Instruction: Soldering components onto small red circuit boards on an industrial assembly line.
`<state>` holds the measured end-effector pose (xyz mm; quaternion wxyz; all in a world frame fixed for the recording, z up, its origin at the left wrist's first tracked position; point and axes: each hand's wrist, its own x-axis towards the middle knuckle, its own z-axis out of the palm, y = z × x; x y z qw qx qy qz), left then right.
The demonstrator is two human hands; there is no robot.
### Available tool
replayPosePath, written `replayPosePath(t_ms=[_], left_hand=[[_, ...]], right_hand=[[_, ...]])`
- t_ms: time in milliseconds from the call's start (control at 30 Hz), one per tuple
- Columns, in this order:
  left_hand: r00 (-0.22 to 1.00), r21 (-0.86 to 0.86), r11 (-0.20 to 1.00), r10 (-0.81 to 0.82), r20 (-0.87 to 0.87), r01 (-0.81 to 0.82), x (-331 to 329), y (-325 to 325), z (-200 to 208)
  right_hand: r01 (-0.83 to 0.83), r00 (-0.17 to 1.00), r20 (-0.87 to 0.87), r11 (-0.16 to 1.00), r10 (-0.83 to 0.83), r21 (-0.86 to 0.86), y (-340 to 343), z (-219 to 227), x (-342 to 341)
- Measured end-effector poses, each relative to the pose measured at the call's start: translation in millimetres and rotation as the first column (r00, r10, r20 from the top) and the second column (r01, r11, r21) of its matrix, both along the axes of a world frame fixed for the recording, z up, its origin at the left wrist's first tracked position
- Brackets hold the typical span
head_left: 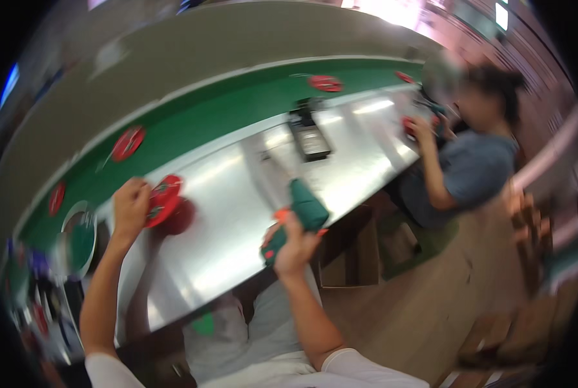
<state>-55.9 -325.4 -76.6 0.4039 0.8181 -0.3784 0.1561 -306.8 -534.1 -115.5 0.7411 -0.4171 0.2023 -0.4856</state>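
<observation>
My left hand [131,208] is closed on the edge of a round red disc-shaped part [165,200], holding it tilted just above the metal worktop. Small greenish details show on the disc's face. In my right hand [294,247], near the front edge of the worktop, is a dark green cordless drill [309,205] with orange accents. My fingers wrap round its grip. Motion blur hides the drill's tip, and the drill is apart from the disc.
Behind the shiny metal worktop [224,194] runs a green conveyor belt [211,123] carrying red discs [128,143]. A black device [309,137] stands mid-worktop. A white-rimmed container [80,236] is at left. To the right, a co-worker [473,161] handles a red part. A cardboard box [350,262] stands below.
</observation>
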Motion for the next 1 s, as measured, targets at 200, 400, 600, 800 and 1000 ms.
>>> replayPosePath(t_ms=[200,400,600,800,1000], left_hand=[[0.946,0.107,0.966,-0.254,0.2,0.237,-51,8,-30],[0.953,0.223,0.933,-0.247,-0.174,0.283,-54,44,-10],[0.981,0.146,0.98,0.109,0.159,-0.132,10,106,8],[0.861,0.416,0.772,0.505,0.057,-0.48,55,154,-18],[0.875,0.232,0.852,0.484,-0.004,-0.47,58,158,-6]], right_hand=[[0.089,0.989,-0.117,0.995,-0.093,-0.039,-15,-1,-7],[-0.066,0.98,-0.198,0.981,0.028,-0.184,-24,-4,-7],[-0.015,0.968,-0.247,0.975,-0.042,-0.223,-6,9,-3],[-0.038,0.975,-0.223,0.972,-0.015,-0.23,-12,6,-6],[-0.095,0.973,-0.226,0.974,0.048,-0.205,-13,8,-9]])
